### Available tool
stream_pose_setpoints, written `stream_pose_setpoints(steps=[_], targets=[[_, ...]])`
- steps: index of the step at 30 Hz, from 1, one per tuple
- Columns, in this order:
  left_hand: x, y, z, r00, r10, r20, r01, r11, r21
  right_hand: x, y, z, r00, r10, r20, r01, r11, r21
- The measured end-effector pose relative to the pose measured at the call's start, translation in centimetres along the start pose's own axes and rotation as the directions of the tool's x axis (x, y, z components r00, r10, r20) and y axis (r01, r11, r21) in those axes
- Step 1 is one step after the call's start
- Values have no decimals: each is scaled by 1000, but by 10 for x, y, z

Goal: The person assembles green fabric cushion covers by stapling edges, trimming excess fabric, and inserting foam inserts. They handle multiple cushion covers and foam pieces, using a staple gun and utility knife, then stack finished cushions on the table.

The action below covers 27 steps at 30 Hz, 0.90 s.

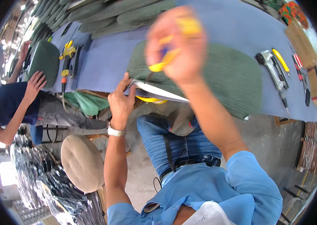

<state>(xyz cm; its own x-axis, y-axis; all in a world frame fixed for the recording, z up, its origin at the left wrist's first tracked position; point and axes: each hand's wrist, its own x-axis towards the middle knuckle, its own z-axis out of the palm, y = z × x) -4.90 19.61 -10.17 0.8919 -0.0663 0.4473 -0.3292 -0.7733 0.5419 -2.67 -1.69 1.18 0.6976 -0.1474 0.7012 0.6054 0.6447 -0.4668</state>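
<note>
We see the green padded panel (233,75) lying on the blue-covered bench (102,56), straight in front of the person, with part of its near edge reaching past the bench's edge. At its near left corner, the left hand (121,104) has its thumb and fingers pinched on the rim, just where a white strip (158,90) shows along the side. Above the panel, the right hand (182,50) is blurred, its fingers wrapped around a yellow-handled tool (166,61); we cannot tell its exact kind, though a dark tip points down toward the white strip. The left wrist wears a metal watch (117,131).

To the right of the panel we find a silver staple gun (272,71), a yellow cutter (280,60) and a red-handled tool (297,65), all lying on the bench. On the left lies a yellow and black power tool (67,62) with a hose running down from it. Farther left, 1 co-worker (12,97) rests a hand on another green pad (45,62). Behind the work we see a stack of green cushions (128,15), and below, on the left, a round beige tufted seat (82,163)
</note>
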Motion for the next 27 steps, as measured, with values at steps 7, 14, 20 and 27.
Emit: stream_pose_setpoints(steps=[7, 14, 20, 27], targets=[[-48, -9, -9, 960, 255, -115, -252, 967, 40, 30, -236, -175, 976, -215, -24, -37, -53, -998], [-56, -6, -28, 985, 128, -120, -132, 991, -27, 6, -298, -375, 904, 178, -389, -119, -769, -629], [39, 42, -15, 980, -199, -25, 192, 967, -166, 32, -221, -353, 920, 329, -215, -36, -476, -879], [75, 3, 42, 961, -271, -57, 274, 960, 52, -1, -134, -268, 404, 856, -322, -485, -98, -869]])
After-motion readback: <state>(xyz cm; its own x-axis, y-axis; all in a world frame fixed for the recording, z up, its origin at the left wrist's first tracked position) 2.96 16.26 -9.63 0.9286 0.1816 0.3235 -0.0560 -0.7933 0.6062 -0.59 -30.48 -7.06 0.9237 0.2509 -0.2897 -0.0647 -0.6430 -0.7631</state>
